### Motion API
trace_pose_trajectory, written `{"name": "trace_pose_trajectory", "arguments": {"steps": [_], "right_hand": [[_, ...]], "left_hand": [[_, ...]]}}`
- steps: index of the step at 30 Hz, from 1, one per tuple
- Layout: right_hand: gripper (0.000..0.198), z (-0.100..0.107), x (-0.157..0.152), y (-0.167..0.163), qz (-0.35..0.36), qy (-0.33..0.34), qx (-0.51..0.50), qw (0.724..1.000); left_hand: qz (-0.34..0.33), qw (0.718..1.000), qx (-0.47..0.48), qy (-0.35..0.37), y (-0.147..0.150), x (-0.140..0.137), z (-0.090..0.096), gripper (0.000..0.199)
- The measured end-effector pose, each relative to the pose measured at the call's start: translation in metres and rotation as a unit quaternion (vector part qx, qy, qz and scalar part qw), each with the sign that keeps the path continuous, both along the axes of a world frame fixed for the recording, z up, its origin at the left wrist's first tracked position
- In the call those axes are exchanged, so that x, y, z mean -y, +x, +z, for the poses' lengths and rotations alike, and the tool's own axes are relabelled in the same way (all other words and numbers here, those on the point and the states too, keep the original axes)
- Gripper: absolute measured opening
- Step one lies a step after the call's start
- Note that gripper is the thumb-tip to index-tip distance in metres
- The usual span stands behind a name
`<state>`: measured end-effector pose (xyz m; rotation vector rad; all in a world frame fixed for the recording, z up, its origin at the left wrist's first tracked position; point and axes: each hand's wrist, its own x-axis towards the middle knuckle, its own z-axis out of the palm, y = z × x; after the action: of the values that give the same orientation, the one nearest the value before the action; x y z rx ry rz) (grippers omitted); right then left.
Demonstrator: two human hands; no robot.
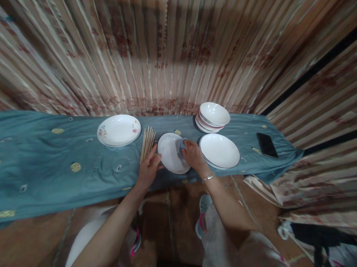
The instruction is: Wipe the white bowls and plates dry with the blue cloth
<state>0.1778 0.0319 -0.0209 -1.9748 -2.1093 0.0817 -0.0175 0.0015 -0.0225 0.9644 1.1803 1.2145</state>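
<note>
A white plate [169,153] with a thin dark rim is in front of me, near the table's front edge. My left hand [149,166] grips its left edge, thumb on top. My right hand [193,153] is closed around a bunched blue-grey cloth [181,145], which presses on the plate's right side. Just left of the plate lie several wooden chopsticks [148,142], side by side. To the right, close to my right wrist, sits a stack of white plates [220,151].
A stack of flower-patterned white plates [119,130] stands on the left. Stacked white bowls [214,114] are at the back right, and a black phone [267,145] lies farther right. A blue-green cloth [98,177] covers the table; a pleated curtain [176,69] hangs behind.
</note>
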Motion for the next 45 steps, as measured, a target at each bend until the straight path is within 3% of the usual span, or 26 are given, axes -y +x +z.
{"name": "trace_pose_trajectory", "arguments": {"steps": [5, 12, 21, 26, 34, 45], "right_hand": [[0.034, 0.01, 0.01, 0.0, 0.004, -0.044, 0.061, 0.997], [0.03, 0.012, 0.024, -0.001, 0.064, -0.059, 0.141, 0.986], [0.03, 0.028, 0.048, 0.001, 0.143, -0.097, 0.188, 0.967], [0.026, 0.031, 0.054, 0.005, 0.148, -0.089, 0.137, 0.975], [0.022, 0.051, 0.06, 0.0, 0.172, -0.181, 0.018, 0.968], [0.02, 0.042, 0.059, -0.016, 0.203, -0.125, -0.21, 0.948]], "left_hand": [[0.006, 1.0, -0.013, -0.002, 0.0, -0.001, -0.001, 0.059], [-0.005, 1.0, -0.024, 0.016, 0.001, -0.002, -0.001, 0.061], [0.0, 0.999, -0.03, 0.012, 0.003, -0.002, 0.003, 0.061], [0.001, 1.0, -0.026, 0.009, 0.003, -0.002, 0.003, 0.061], [-0.002, 1.0, -0.029, 0.011, 0.003, -0.001, 0.003, 0.058], [-0.004, 0.999, -0.037, 0.024, 0.002, -0.003, -0.003, 0.066]]}}
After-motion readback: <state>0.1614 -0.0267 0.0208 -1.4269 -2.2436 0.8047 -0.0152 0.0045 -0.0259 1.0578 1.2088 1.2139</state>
